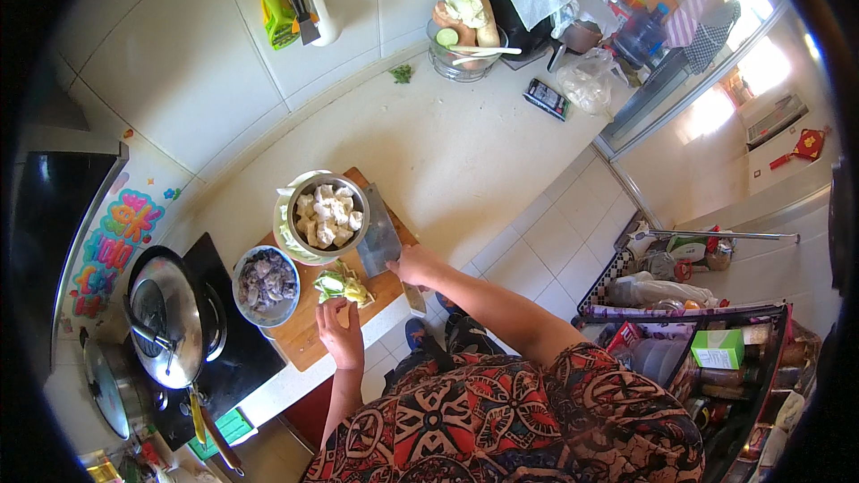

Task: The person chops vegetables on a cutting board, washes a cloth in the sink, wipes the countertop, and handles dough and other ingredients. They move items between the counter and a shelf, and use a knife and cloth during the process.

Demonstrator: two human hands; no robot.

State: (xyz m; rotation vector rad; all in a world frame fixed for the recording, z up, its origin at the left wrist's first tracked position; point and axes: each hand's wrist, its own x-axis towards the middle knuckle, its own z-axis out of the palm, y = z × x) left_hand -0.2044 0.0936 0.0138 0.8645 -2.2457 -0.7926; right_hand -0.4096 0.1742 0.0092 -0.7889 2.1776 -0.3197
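My left hand [341,335] is at the near edge of a pile of cut green onion and ginger [342,284], fingers apart and slightly curled, with nothing visibly held. The pile lies on a wooden cutting board [302,342]. My right hand [417,267] is closed around the place where the blade and handle of a cleaver [381,231] meet. The blade lies flat on the board, and the handle points towards me. A steel bowl of white chunks [329,215] rests on a dish of pale leaves [288,241]. Beside it is a bowl of dark greyish pieces [267,286].
Left of the board, a lidded wok [168,318] stands on a black hob [258,365], a lidded pot [107,389] beyond it. On the counter [436,141] are a glass bowl of vegetables [464,60], a green sprig [401,74] and a black package [547,99]. A storage rack [678,312] stands at right.
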